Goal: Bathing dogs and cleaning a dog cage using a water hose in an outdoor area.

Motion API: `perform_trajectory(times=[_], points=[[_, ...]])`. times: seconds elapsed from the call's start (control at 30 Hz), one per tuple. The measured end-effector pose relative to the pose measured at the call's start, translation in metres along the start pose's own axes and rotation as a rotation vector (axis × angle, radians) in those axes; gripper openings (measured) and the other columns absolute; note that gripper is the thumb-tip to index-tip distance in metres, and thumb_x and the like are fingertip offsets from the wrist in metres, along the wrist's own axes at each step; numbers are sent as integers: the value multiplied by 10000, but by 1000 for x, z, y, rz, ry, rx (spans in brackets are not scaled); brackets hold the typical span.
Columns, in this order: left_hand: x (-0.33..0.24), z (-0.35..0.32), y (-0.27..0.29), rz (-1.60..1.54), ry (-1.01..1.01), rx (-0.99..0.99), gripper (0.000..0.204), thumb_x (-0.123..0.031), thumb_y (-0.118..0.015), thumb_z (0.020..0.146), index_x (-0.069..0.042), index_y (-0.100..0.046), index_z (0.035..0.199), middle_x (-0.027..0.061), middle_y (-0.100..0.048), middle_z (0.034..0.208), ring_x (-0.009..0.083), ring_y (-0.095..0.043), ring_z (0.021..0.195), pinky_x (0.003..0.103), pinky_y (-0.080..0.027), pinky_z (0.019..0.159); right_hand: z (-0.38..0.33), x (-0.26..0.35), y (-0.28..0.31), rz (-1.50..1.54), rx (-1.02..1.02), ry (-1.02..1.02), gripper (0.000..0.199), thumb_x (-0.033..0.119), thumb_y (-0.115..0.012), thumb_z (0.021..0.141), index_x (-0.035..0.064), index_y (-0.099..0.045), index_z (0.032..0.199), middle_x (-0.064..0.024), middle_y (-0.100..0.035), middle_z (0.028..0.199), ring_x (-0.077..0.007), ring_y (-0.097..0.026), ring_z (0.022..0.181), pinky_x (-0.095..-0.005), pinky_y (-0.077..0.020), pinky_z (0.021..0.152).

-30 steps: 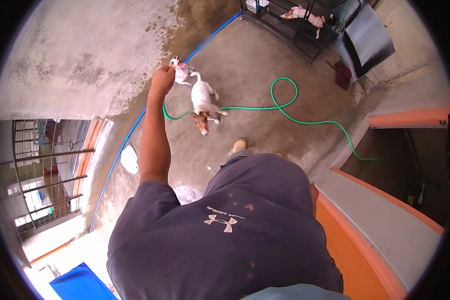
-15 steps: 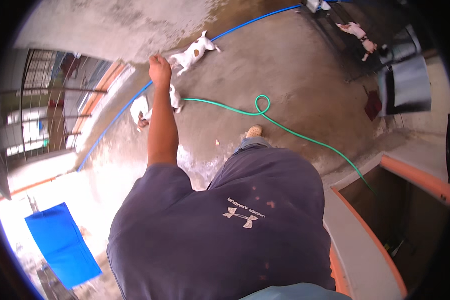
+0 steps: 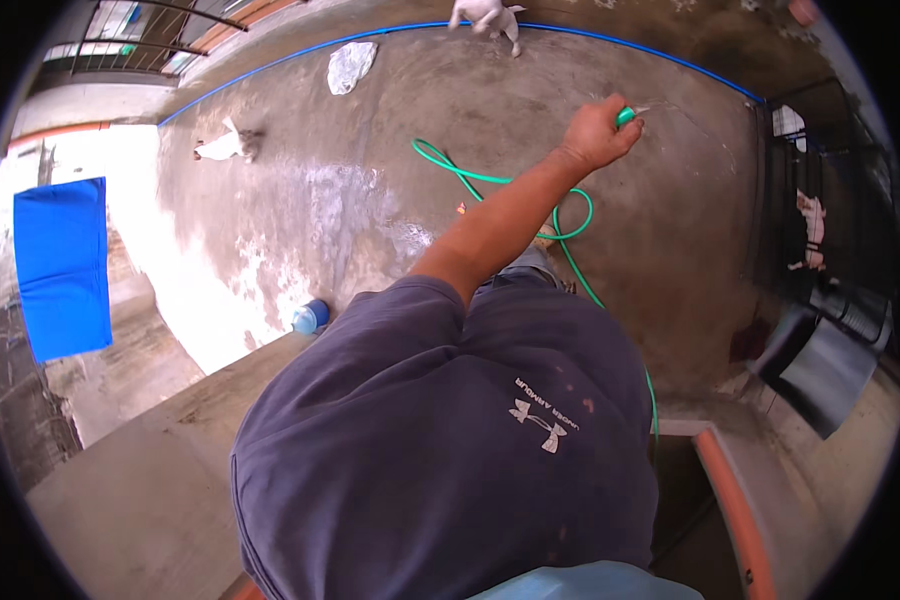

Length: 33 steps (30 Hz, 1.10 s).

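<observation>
Gripping the green hose (image 3: 490, 180) end, the hand (image 3: 595, 130) is closed around it at one o'clock; hose loops across wet concrete floor (image 3: 370, 200).

torso: dark navy short-sleeved T-shirt (image 3: 440, 440), loose cotton-like fabric
chest mark: small white printed logo (image 3: 542, 420)
stains: a few small reddish specks near the logo
arm: bare forearm (image 3: 500, 225) below the sleeve, hand (image 3: 598, 133) ungloved
lower edge: strip of light blue fabric (image 3: 590, 585)

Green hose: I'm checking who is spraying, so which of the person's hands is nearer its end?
Left. The left hand grips the green hose at its end, arm stretched forward. The right hand is out of view.
</observation>
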<state>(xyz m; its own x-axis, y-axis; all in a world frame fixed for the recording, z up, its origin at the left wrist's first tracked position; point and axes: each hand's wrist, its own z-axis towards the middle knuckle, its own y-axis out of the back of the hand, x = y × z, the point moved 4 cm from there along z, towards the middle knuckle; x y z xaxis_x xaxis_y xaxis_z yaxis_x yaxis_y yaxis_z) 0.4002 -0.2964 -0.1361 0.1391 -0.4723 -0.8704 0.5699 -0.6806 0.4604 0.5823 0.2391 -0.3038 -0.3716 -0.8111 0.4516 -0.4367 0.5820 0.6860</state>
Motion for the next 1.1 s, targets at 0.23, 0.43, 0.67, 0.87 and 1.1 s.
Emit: perform_trajectory(times=[0.23, 0.43, 0.67, 0.87, 1.1], points=[[40, 24, 36, 27, 54, -276, 299, -304, -506, 918, -116, -502, 1150, 238, -623, 741, 460, -599, 722, 535, -461, 667, 45, -1, 20, 150, -76, -90, 404, 272, -401, 974, -53, -628, 891, -200, -671, 859, -296, -667, 764, -403, -494, 761], [30, 51, 44, 92, -10, -57, 263, -281, -473, 951, -114, -532, 1144, 233, -627, 825, 436, -614, 802, 501, -456, 705, 50, -62, -9, 123, -123, -141, 334, 228, -426, 948, -43, -621, 951, -203, -666, 889, -299, -664, 778, -396, -485, 761], [2, 44, -27, 183, -200, 395, 253, -262, -509, 934, -114, -552, 1134, 245, -640, 910, 421, -622, 917, 461, -477, 782, 11, -63, -46, 290, -189, -45, 306, 227, -527, 910, -63, -616, 944, -157, -653, 833, -230, -650, 714, -369, -478, 705], [-41, 31, -97, 112, -238, 548, 202, -231, -524, 923, -110, -527, 1085, 216, -629, 812, 430, -611, 805, 474, -475, 706, -37, -59, -66, 733, -294, -423, 374, 281, -484, 934, -67, -622, 926, -142, -653, 829, -228, -639, 683, -360, -465, 700], [-81, -1, -145, -19, -269, 652, 184, -225, -528, 926, -94, -540, 1054, 187, -620, 762, 395, -618, 734, 437, -483, 681, -73, -80, -90, 524, -360, -443, 423, 297, -457, 946, -83, -629, 875, -176, -666, 795, -275, -655, 683, -373, -478, 700]])
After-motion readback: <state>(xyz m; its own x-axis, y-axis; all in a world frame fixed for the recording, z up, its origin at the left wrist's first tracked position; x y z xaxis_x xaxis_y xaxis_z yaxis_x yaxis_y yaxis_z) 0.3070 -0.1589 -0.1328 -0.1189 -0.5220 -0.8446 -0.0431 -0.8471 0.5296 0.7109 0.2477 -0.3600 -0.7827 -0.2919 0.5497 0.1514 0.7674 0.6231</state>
